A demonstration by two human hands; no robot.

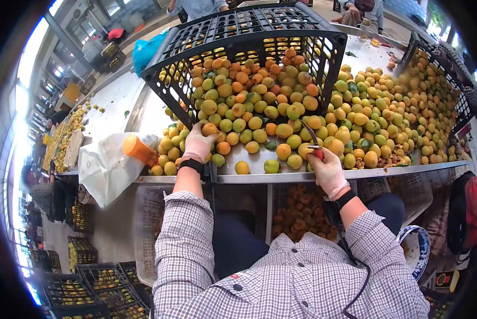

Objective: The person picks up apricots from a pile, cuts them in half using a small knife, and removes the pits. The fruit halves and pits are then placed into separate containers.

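Note:
My left hand (198, 144), in a thin pale glove, is closed round an orange apricot (210, 128) at the front left of the fruit pile. My right hand (329, 171), also gloved, grips a small curved knife (308, 129) by its red handle, with the blade pointing up and left over the fruit. A black plastic crate (244, 47) lies tipped on its side. Yellow, green and orange apricots (252, 123) spill out of its open side onto the metal table (233, 179) between my hands.
An orange cup-like container (140, 150) and a white plastic bag (108, 173) are at the table's left edge. Below the table, a bin holds halved apricots (302, 210). Another crate (456, 90) stands at right. Co-workers (196, 6) sit across the table.

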